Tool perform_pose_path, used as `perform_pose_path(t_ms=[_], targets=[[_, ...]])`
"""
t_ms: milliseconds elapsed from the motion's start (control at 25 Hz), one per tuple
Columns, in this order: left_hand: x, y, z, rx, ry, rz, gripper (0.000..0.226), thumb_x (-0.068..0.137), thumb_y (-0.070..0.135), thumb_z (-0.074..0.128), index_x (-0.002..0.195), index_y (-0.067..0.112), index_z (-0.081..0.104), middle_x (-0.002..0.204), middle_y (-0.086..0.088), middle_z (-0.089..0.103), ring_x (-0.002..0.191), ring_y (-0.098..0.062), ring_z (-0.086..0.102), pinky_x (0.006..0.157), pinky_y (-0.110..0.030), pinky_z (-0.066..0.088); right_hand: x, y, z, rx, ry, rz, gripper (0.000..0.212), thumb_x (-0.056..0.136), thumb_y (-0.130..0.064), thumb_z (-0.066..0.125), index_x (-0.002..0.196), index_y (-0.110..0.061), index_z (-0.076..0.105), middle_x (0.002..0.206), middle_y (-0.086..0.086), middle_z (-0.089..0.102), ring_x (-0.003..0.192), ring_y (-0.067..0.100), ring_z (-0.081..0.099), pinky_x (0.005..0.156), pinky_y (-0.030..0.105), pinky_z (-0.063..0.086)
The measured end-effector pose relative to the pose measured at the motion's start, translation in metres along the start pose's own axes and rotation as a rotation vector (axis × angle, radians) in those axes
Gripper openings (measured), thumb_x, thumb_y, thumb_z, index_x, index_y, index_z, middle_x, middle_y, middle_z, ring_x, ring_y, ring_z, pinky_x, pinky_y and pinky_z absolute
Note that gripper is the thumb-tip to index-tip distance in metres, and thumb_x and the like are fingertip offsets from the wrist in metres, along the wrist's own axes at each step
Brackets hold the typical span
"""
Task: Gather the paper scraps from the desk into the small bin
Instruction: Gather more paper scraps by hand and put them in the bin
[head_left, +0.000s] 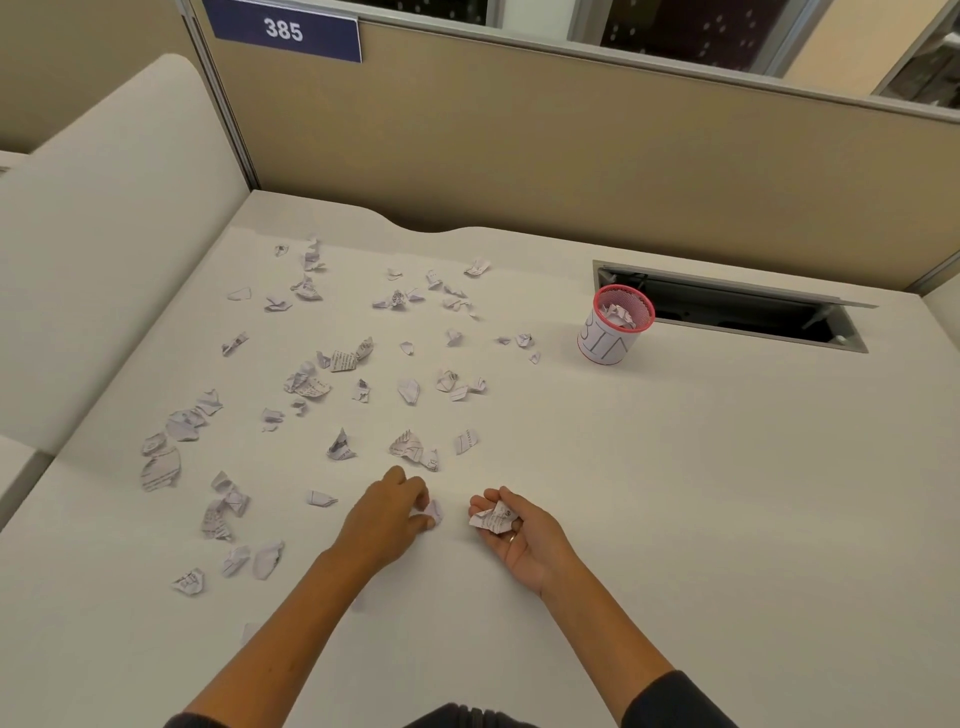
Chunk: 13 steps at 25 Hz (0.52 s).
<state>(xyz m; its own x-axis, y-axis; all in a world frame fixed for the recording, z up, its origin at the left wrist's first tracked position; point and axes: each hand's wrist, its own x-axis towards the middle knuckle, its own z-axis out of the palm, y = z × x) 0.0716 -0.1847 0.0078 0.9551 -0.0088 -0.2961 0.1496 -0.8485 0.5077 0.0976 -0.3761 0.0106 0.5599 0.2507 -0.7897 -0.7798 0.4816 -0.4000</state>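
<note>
The paper scraps (311, 387) are torn, crumpled bits of printed sheet, scattered across the left and middle of the white desk (675, 493), thinning toward the right. Judged as very light, soft, crushable, not fragile; they likely skid on the smooth top or blow off if swept fast. Best hold is a pinch on a raised crease or a rake into the palm; flat pieces such as the one (322, 499) left of the hands probably need a fingernail under the edge.

The left hand (387, 514) is palm down with fingers curled, pinching 1 small scrap (432, 512) at the desk surface. The right hand (511, 532) is palm up, fingers cupped around a held wad of scraps (491, 516); a ring shows on 1 finger.

The small bin (615, 325) is a mesh cup with a pink rim and a paper sleeve lettered BIN, upright, far right of the scatter, well apart from both hands, just beside an open cable tray slot (737, 309). Crumpled paper already sits inside it, near the rim. Most scraps remain on the desk, so the task looks early.
</note>
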Motion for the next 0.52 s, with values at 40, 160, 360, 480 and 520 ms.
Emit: perform_pose_path(t_ms=[40,160,360,480,520], targets=[[0.001,0.001,-0.001,0.005,-0.006,0.003,0.017,0.084,0.028,0.064,0.091,0.014,0.057,0.089,0.000,0.044,0.080,-0.018,0.046,0.065,-0.025,0.033,0.000,0.000,0.000,-0.013,0.001,-0.002,0.018,0.093,-0.013,0.053,0.092,0.002,0.063,0.080,0.016,0.074,0.071,0.023,0.073,0.060,0.029,0.060],[0.001,0.010,-0.003,-0.094,-0.007,-0.014,0.018,0.083,0.026,0.065,0.074,0.020,0.052,0.082,0.000,0.052,0.077,-0.018,0.051,0.062,-0.024,0.034,0.000,0.002,-0.001,-0.047,0.002,-0.013,0.018,0.093,-0.014,0.053,0.092,0.001,0.063,0.081,0.015,0.075,0.072,0.022,0.073,0.058,0.028,0.059],[0.000,0.042,-0.004,-0.311,-0.013,0.021,0.021,0.077,0.031,0.072,0.065,0.027,0.055,0.072,0.008,0.059,0.066,-0.007,0.053,0.060,-0.021,0.040,0.002,0.007,-0.003,-0.143,0.028,-0.091,0.021,0.092,-0.020,0.055,0.090,-0.003,0.067,0.087,0.014,0.071,0.073,0.021,0.070,0.063,0.032,0.059],[0.001,0.055,0.000,-0.242,-0.077,0.014,0.025,0.072,0.039,0.073,0.063,0.029,0.051,0.073,0.008,0.058,0.069,-0.011,0.054,0.062,-0.028,0.042,0.001,0.009,-0.004,-0.132,0.012,-0.095,0.026,0.093,-0.027,0.053,0.094,-0.005,0.066,0.084,0.013,0.073,0.067,0.018,0.068,0.063,0.031,0.059],[0.002,0.055,-0.001,-0.229,-0.079,-0.005,0.027,0.070,0.043,0.073,0.066,0.029,0.051,0.075,0.008,0.058,0.070,-0.011,0.053,0.061,-0.029,0.041,0.000,0.008,-0.004,-0.125,0.010,-0.079,0.028,0.094,-0.029,0.053,0.094,-0.005,0.066,0.082,0.011,0.074,0.065,0.017,0.068,0.062,0.030,0.058]])
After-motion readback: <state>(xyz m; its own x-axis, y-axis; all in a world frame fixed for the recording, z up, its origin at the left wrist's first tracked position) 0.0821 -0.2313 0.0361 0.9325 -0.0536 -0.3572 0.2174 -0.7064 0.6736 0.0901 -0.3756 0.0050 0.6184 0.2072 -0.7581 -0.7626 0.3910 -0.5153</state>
